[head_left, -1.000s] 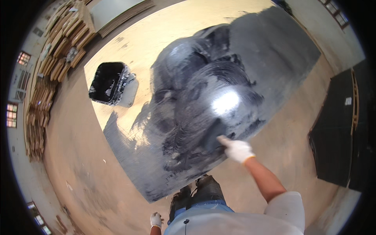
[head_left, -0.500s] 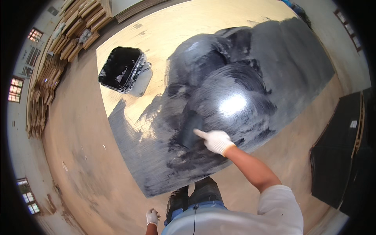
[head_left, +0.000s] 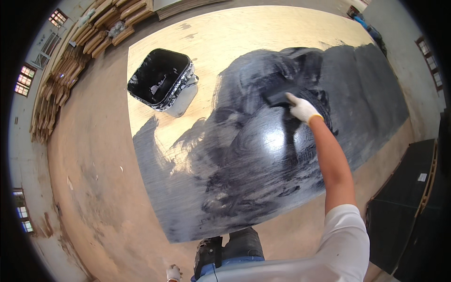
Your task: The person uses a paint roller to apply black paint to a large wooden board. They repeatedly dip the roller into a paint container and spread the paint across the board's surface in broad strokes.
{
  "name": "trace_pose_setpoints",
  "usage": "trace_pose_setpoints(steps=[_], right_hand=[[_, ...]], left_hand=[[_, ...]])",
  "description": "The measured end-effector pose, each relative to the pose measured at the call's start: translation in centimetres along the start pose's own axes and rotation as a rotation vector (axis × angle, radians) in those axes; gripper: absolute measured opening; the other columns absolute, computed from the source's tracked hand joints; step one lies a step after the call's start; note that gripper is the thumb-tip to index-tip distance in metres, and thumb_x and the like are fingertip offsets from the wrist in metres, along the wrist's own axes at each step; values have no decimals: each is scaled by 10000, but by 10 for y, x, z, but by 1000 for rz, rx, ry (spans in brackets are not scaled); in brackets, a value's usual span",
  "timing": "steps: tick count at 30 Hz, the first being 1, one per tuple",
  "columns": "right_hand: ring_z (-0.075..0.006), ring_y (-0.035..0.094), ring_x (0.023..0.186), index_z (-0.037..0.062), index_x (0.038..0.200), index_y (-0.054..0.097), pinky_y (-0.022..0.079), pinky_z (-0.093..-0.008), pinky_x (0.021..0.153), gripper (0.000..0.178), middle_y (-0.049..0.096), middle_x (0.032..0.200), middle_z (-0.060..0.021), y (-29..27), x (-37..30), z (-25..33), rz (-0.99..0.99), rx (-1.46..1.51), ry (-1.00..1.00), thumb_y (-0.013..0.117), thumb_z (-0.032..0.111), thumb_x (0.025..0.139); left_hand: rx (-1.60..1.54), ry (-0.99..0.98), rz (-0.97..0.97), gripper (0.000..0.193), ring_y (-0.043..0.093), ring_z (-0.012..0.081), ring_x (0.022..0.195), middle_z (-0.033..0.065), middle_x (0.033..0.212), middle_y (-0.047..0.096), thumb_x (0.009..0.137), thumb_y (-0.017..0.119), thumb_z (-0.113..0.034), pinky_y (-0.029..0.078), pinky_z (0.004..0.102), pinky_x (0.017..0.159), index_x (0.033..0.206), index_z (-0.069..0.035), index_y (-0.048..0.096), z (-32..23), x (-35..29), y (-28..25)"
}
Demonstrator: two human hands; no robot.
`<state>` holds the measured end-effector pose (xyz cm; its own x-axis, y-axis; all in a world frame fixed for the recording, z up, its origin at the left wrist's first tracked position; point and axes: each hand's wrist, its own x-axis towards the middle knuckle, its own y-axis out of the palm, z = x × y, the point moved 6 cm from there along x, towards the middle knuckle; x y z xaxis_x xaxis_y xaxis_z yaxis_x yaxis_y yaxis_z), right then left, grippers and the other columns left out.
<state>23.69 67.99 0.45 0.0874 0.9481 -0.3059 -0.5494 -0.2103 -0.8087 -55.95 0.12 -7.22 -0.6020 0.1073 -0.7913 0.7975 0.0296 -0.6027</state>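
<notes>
Black wet paint covers most of the large wooden board (head_left: 225,51), which lies flat on the floor (head_left: 89,188) and fills the middle of the frame. The right hand (head_left: 303,109), in a white glove, is stretched far forward to the upper right of the frame. It is closed around a dark flat tool (head_left: 277,97), probably a scraper or wide brush, and presses it on the painted surface. The tool sits just to the left of the glove, touching the board. The left hand (head_left: 173,272), also gloved in white, hangs low at the bottom edge of the frame, well apart from the board; I cannot tell if it is open or closed. A black bucket (head_left: 162,77) stands on the unpainted part of the board, upper left of the frame, well apart from both hands. Stacks of wooden sheets (head_left: 70,70) lie along the left wall.

Compared with half a second ago, the right hand has moved from the near middle of the painted area to a place farther away and more to the right. The left hand stays at the bottom edge.
</notes>
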Motion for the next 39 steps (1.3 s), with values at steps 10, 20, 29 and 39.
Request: trace_pose_setpoints(steps=[10, 20, 29, 39], right_hand=[[-354, 703, 1153, 286, 1526, 550, 518, -394, 1016, 681, 706, 1283, -221, -40, -115, -87, -113, -275, 90, 498, 23, 900], [-383, 685, 1172, 374, 1557, 479, 531, -433, 991, 710, 670, 1322, -239, 1, 54, 95, 222, -386, -264, 514, 84, 910], [-359, 742, 947, 364, 1575, 455, 580, -451, 877, 731, 757, 1067, -169, 168, -104, 295, 576, -553, -575, 525, 87, 902], [-417, 676, 1172, 261, 1603, 413, 521, -478, 1009, 625, 695, 1262, -263, 111, -61, 191, 164, -297, 4, 494, 132, 996]], left_hand=[[148, -288, 80, 289, 699, 302, 588, 169, 864, 706, 984, 529, -222, 523, 466, 457, 1172, -65, 683, 50, -28, 46], [88, -227, 116, 282, 692, 303, 578, 162, 834, 690, 980, 521, -205, 519, 462, 445, 1153, -59, 688, 42, -34, 78], [46, -217, 130, 276, 686, 304, 569, 157, 807, 676, 976, 513, -191, 515, 459, 435, 1136, -53, 691, 85, -45, 78], [210, -144, 175, 272, 679, 306, 560, 151, 777, 661, 971, 505, -174, 510, 455, 423, 1118, -47, 696, 155, -16, 11]])
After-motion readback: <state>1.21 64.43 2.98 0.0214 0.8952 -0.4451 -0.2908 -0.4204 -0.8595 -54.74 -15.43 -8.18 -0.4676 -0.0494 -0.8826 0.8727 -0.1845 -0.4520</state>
